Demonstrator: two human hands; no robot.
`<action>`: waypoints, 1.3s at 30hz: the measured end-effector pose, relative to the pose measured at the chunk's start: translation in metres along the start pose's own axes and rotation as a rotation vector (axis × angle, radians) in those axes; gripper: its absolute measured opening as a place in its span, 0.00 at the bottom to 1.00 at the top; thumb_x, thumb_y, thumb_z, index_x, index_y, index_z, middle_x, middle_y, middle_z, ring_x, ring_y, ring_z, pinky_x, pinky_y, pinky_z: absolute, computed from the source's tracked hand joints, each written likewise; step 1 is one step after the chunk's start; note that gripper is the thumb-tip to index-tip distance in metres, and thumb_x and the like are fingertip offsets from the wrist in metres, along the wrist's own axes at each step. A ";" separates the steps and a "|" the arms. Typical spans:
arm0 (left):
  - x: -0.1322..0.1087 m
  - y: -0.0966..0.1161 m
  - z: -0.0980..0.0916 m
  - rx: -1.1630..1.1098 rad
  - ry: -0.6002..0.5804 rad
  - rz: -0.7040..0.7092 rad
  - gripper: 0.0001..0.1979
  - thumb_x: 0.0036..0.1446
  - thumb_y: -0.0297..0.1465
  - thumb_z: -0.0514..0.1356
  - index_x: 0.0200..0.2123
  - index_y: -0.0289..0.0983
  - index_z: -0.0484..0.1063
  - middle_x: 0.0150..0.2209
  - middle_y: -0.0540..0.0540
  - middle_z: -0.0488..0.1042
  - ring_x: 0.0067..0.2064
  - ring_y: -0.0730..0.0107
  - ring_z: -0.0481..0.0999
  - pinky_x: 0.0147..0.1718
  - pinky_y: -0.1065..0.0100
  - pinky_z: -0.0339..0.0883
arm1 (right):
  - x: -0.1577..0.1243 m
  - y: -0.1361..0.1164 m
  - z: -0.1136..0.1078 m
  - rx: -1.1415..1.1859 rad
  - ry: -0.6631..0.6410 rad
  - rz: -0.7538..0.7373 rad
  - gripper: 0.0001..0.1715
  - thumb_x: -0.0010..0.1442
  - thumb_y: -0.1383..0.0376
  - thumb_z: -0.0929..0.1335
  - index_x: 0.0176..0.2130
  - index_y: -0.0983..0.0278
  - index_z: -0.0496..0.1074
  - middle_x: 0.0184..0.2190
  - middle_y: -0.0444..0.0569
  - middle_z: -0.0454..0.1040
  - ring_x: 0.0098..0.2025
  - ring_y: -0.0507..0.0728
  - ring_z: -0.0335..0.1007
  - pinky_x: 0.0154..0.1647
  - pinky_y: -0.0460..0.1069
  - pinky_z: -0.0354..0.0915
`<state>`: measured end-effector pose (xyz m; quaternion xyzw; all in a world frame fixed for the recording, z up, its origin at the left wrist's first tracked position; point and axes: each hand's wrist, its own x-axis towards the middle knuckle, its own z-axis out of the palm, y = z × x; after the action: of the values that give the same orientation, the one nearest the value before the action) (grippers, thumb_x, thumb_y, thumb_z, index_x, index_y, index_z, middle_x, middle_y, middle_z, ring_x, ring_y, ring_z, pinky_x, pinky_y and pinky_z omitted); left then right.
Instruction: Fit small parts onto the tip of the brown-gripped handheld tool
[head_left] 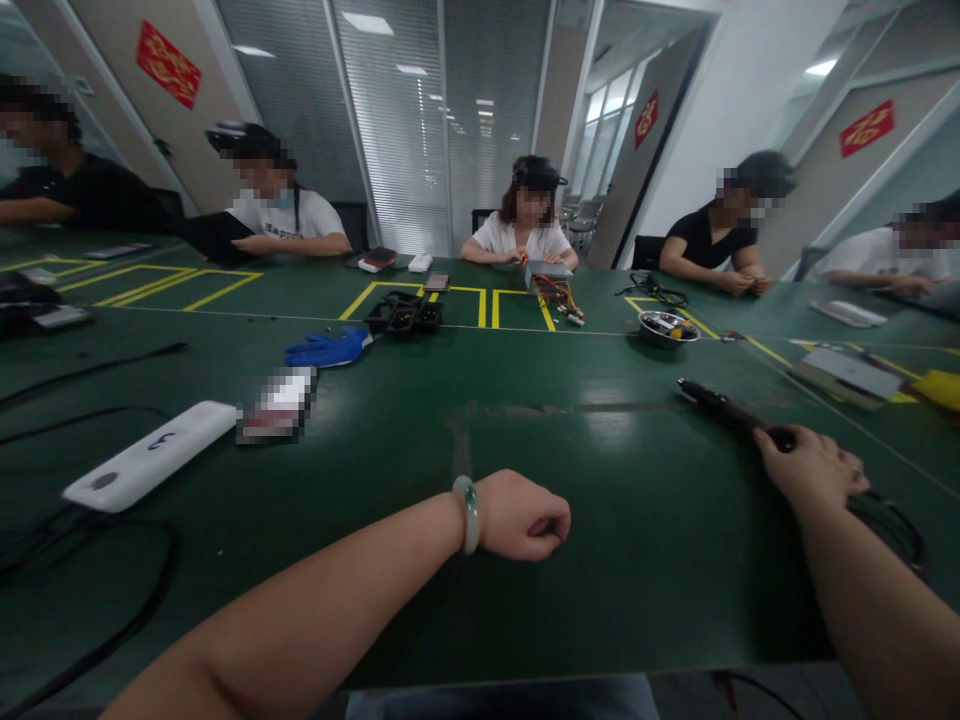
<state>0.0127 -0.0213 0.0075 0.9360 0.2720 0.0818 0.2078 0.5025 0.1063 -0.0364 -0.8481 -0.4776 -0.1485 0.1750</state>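
My left hand (523,516) rests on the green table (600,560) near its front edge, curled into a loose fist with nothing visible in it; a pale green bangle (468,512) circles the wrist. Over at the right, my right hand (814,465) is closed round the rear end of a black electric screwdriver (724,408). The tool lies on the table and points away to the left. Its black cable (892,520) curls behind the hand.
A white power bank (150,455), black cables (90,590) and a blurred card (276,405) lie at left. Farther back are a blue glove (326,348), a black part (405,315), a metal bowl (666,328) and a wire bundle (559,295). Several people sit round the table.
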 end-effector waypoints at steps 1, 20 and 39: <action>0.001 0.000 0.000 -0.001 -0.009 -0.005 0.06 0.58 0.35 0.58 0.39 0.43 0.70 0.25 0.56 0.70 0.28 0.76 0.71 0.28 0.73 0.59 | 0.001 -0.002 -0.001 0.015 -0.032 0.011 0.32 0.59 0.45 0.62 0.54 0.60 0.71 0.51 0.72 0.64 0.56 0.76 0.53 0.43 0.67 0.46; 0.000 -0.003 0.003 -0.046 0.053 0.019 0.09 0.53 0.34 0.61 0.40 0.43 0.73 0.25 0.57 0.72 0.28 0.76 0.71 0.29 0.73 0.60 | -0.208 -0.309 -0.066 0.546 -0.267 -0.887 0.18 0.62 0.55 0.66 0.51 0.55 0.68 0.50 0.50 0.68 0.51 0.63 0.56 0.51 0.60 0.52; 0.005 -0.014 -0.010 0.307 0.611 -0.353 0.23 0.58 0.29 0.56 0.58 0.41 0.62 0.59 0.43 0.64 0.62 0.58 0.59 0.60 0.52 0.54 | -0.208 -0.216 -0.110 0.327 -0.411 -0.592 0.18 0.62 0.55 0.64 0.47 0.64 0.64 0.45 0.54 0.64 0.34 0.56 0.70 0.34 0.50 0.64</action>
<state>0.0077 -0.0048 0.0106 0.8275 0.4875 0.2782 -0.0143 0.2029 0.0049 0.0086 -0.6467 -0.7438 0.0582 0.1584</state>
